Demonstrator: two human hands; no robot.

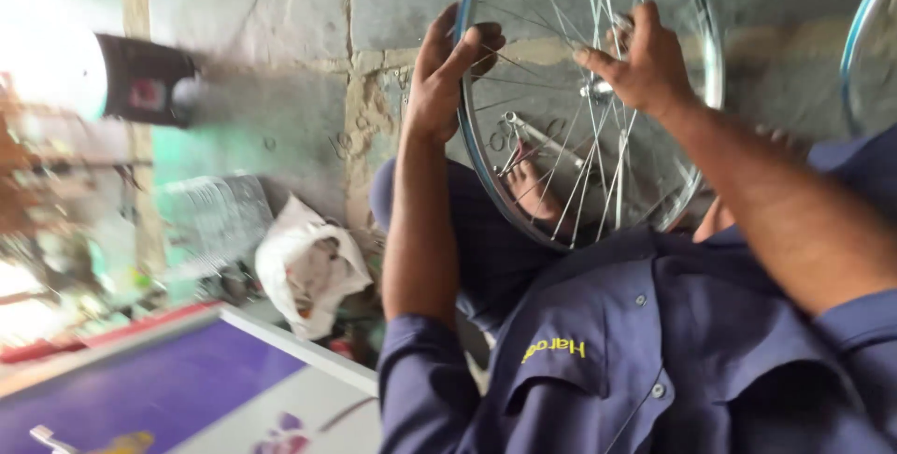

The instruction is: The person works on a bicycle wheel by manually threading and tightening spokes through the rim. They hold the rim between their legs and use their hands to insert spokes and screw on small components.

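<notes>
Left hand (447, 76) fingers grip wheel rim (474, 150), steadying it; right hand (640, 62) fingers pinch spokes (598, 169) near hub.

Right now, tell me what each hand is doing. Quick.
Left hand: closed on the rim of the bicycle wheel, fingers curled over its edge.
Right hand: among the spokes, fingers pinched near the hub; whether it grips one cannot be told.

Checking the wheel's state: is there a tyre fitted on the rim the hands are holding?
No: the wheel rim is bare metal, gripped by the left hand, with the right hand among the spokes.
</notes>
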